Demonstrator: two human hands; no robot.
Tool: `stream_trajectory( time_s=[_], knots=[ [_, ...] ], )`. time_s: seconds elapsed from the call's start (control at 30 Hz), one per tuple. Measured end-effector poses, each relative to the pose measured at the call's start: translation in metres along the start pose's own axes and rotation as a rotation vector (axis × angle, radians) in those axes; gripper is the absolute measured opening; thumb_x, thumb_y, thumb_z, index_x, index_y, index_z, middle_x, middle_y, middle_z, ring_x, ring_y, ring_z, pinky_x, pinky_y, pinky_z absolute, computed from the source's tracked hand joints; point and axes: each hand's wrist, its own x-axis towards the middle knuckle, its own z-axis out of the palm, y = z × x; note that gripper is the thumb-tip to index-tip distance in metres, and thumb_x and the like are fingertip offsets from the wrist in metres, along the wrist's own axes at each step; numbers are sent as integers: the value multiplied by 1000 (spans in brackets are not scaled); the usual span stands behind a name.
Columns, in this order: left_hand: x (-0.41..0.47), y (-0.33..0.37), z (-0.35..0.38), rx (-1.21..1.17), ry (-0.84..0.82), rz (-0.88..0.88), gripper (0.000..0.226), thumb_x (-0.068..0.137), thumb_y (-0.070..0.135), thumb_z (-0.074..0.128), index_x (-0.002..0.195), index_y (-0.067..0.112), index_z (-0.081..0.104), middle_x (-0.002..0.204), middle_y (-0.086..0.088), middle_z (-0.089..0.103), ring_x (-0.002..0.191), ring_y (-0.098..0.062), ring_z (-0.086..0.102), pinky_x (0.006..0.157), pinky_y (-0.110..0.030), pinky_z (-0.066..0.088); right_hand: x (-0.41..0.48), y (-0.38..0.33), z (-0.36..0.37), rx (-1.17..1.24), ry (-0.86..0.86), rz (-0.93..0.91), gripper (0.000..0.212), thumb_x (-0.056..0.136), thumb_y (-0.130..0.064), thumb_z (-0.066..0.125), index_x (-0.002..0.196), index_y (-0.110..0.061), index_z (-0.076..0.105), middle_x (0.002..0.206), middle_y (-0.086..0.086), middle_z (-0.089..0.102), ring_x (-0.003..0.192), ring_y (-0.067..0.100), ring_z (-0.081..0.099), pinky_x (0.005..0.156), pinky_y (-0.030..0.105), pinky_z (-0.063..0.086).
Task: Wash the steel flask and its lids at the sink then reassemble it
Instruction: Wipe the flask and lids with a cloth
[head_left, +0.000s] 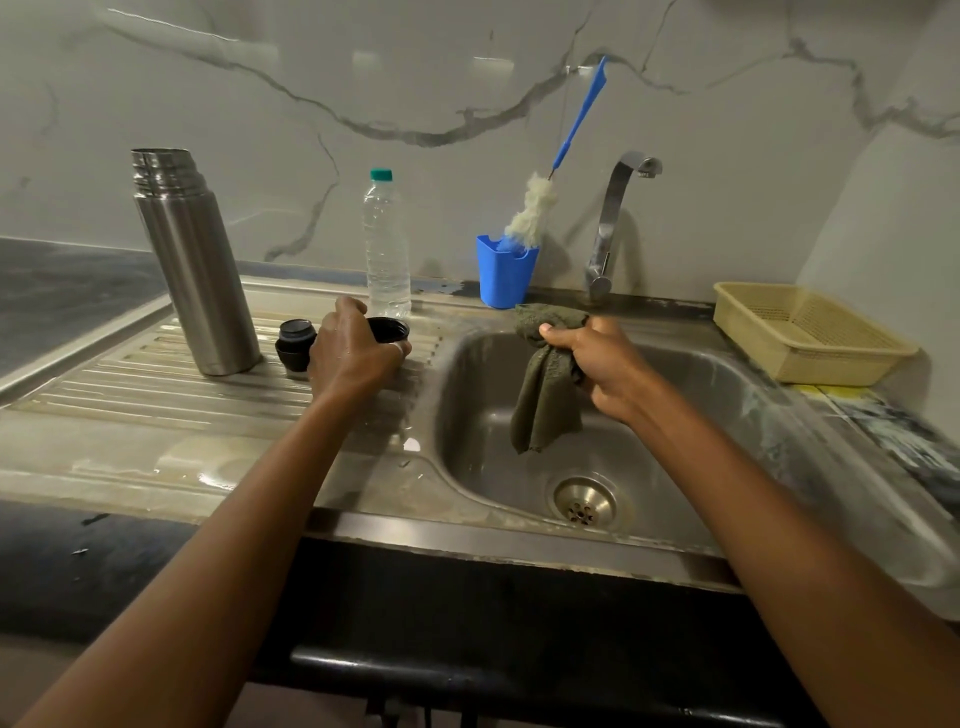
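- The left grip curls its fingers and thumb round the black cup lid, which sits mouth up low over the draining board, beside the basin.
- The right grip is clenched on a bunched green cloth, whose loose end hangs down over the sink.
- The steel flask stands upright and uncapped on the draining board, left of both hands.
- A small black stopper stands between the flask's base and the left grip, just beside each.
- Behind, along the wall, stand a plastic water bottle, a blue holder with a bottle brush in it, and the tap.
- A yellow basket sits on the table right of the sink.
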Motion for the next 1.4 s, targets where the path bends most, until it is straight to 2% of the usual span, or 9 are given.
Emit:
stream_trajectory(
  time_s=[0.3, 0.43, 0.6, 0.8, 0.9, 0.97, 1.03, 1.17, 1.4],
  knots=[
    [-12, 10, -2, 362, 48, 5, 80, 80, 51, 80, 133, 3, 42, 132, -21, 46, 126, -40, 40, 88, -49, 45, -3, 1, 2, -8, -23, -1, 12, 96, -17, 67, 108, -13, 65, 94, 6, 71, 84, 18, 67, 87, 38, 57],
    [-14, 37, -4, 431, 101, 159, 56, 94, 48, 66, 128, 4, 56, 126, -20, 55, 120, -38, 46, 76, -44, 42, -3, 1, 0, -19, -20, -5, 8, 97, -17, 66, 105, -15, 66, 91, 5, 70, 82, 16, 66, 81, 34, 56],
    [-13, 86, 25, 161, -209, 337, 31, 102, 37, 55, 102, 11, 72, 96, -7, 71, 86, -22, 61, 72, -33, 46, 3, -3, -7, 107, -1, -15, 24, 97, -18, 67, 120, -15, 67, 100, 5, 77, 89, 17, 72, 80, 31, 58],
    [-23, 119, 62, -441, -593, 128, 51, 106, 53, 38, 121, 11, 64, 112, -3, 65, 106, -19, 59, 97, -40, 46, 6, -17, -17, 341, -97, -30, 24, 103, -15, 53, 118, -8, 71, 114, 14, 75, 104, 25, 72, 96, 40, 56],
    [-34, 116, 76, -859, -722, 13, 45, 102, 53, 50, 93, 11, 62, 75, -5, 53, 70, -17, 49, 71, -32, 44, 10, -18, -23, 334, -50, 7, 24, 105, -18, 52, 114, -7, 70, 106, 14, 75, 95, 26, 73, 90, 43, 59],
    [-36, 113, 85, -906, -785, 49, 33, 101, 36, 59, 103, 3, 66, 78, -10, 66, 71, -20, 63, 76, -35, 56, 13, -16, -24, 296, -17, 41, 27, 105, -22, 51, 116, -7, 70, 107, 15, 75, 97, 31, 72, 91, 53, 58],
    [-38, 109, 91, -860, -813, 47, 27, 99, 22, 65, 116, 1, 68, 100, -13, 76, 93, -24, 73, 89, -40, 60, 17, -12, -26, 260, 24, 35, 26, 104, -23, 52, 114, -8, 72, 110, 13, 76, 105, 30, 72, 98, 54, 55],
    [-34, 104, 95, -727, -780, -9, 28, 97, 29, 68, 115, 8, 70, 94, -3, 78, 89, -16, 74, 74, -28, 60, 18, -10, -34, 105, 107, -1, 21, 103, -26, 57, 110, -14, 73, 107, 6, 78, 103, 22, 73, 101, 44, 55],
    [-27, 101, 89, -884, -595, -102, 22, 102, 35, 57, 113, 18, 65, 117, -7, 69, 111, -23, 66, 95, -43, 56, 8, -11, -40, -166, 102, -47, 32, 104, -41, 54, 123, -19, 66, 114, -1, 72, 104, 16, 68, 97, 37, 55]
  ],
)
